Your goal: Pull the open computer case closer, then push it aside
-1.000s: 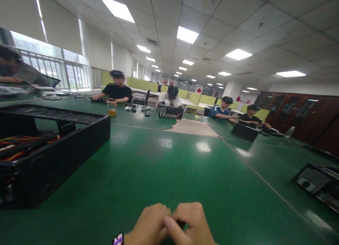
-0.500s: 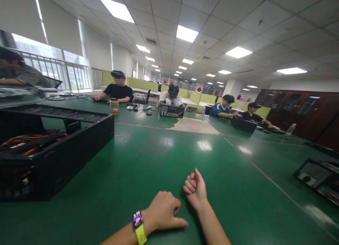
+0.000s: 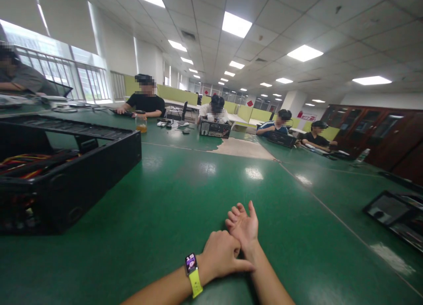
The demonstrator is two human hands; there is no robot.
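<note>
My left hand (image 3: 222, 255) rests on the green table (image 3: 185, 195) with its fingers curled, and it wraps around my right wrist. A watch with a yellow strap (image 3: 193, 272) sits on my left wrist. My right hand (image 3: 243, 223) lies palm up just beyond it, fingers loosely bent and apart, with nothing in it. An open black computer case (image 3: 66, 168) with coloured cables inside stands on the table to the left, well apart from both hands.
Several other people sit at the far side of the table, with a second computer case (image 3: 213, 129) and a jar of amber liquid (image 3: 141, 122) near them. A dark flat panel (image 3: 390, 210) lies at the right. Brown cabinets (image 3: 373, 133) line the right wall.
My hands were clasped together at the bottom edge, then came apart. My right hand has turned palm up and loosened its fingers, and my left hand now holds the right wrist.
</note>
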